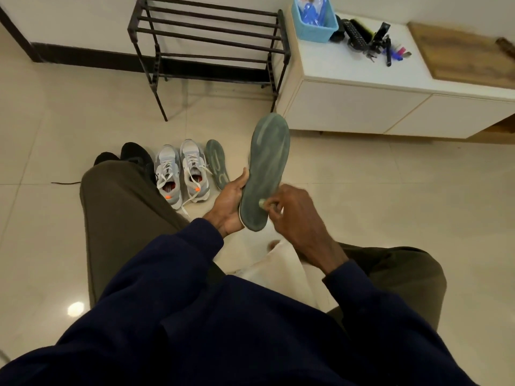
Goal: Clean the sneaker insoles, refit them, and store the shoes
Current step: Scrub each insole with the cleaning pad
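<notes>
Nearest, the left hand (227,201) grips a grey-green insole (267,162) upright; the right hand (292,215) pinches its heel edge. Beyond, on the floor (362,190), grey sneakers (181,174) stand beside a second insole (217,162), before a black rack (209,37).

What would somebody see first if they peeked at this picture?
Probably the big gray-green insole held up in the middle, gripped by the left hand while the right hand has its curled fingers at the heel end. Behind it on the floor stand two gray sneakers with a second insole lying beside them, and a black shoe rack stands by the wall.
</notes>
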